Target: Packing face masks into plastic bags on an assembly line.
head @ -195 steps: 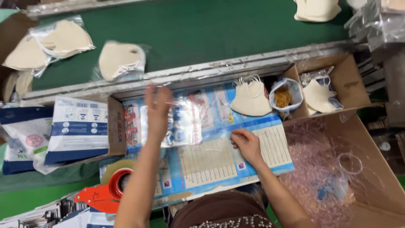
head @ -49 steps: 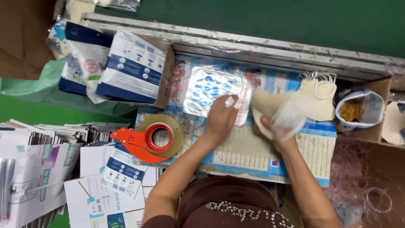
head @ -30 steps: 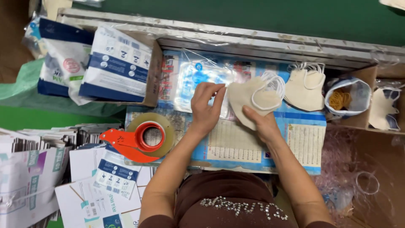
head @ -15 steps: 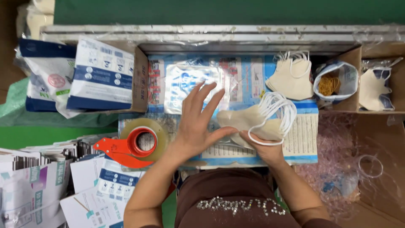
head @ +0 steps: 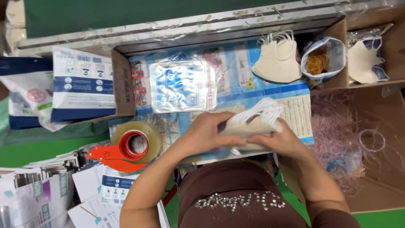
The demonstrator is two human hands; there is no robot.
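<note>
Both hands clasp a mask stack
Cream masks (head: 247,126) with white loops, pinched between left hand (head: 206,134) and right hand (head: 280,141); box (head: 382,50) holds more.

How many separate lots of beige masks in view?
3: a stack pressed between left hand and right hand; a pile beyond; one in the box, far right. More may be hidden.

The scene is bright and evenly lit, with the light falling from above. Shadows are soft and short; a darker band lies just behind the clear plastic bag (head: 180,85), under the metal rail (head: 177,29). This bag gives white glare on its wrinkles. Near it, both hands look slightly soft from motion. Straight lines bend a little toward the frame corners.
</note>
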